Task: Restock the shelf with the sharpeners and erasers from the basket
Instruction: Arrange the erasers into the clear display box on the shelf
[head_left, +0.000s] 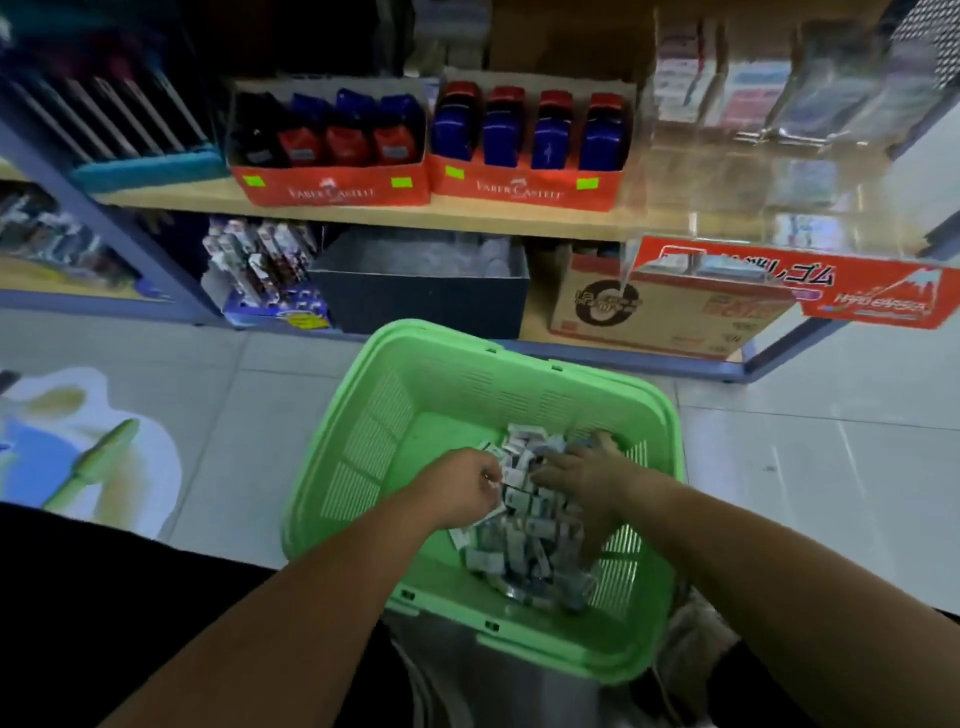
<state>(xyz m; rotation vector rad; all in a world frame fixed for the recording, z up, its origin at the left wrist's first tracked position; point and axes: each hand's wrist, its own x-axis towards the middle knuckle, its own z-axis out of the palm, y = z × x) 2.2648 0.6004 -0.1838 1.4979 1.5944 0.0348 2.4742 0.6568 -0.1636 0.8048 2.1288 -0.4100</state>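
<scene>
In the green basket (363, 467), near centre: left hand (467, 480) at the left edge of the heap of packets (519, 525), grip curled tight, seemingly pinching one or two small white ones. Erasers or sharpeners, too small to tell. Heap just right of that hand, long axis running near to far, crowded toward the basket's right wall. On its right half, right hand (584, 478) laid palm down, fingers dug in among the packets; cannot tell whether that grip has hold of anything. Both hands touching the heap, neither nearer. Shelf (467, 215) straight ahead beyond the far rim, so probably a lift up and away.

Lettering: FABER-CASTELL on one red tray (332, 189), again on the next (524, 192); Japanese characters on a red card (779, 280) far right, small print blurred.
</scene>
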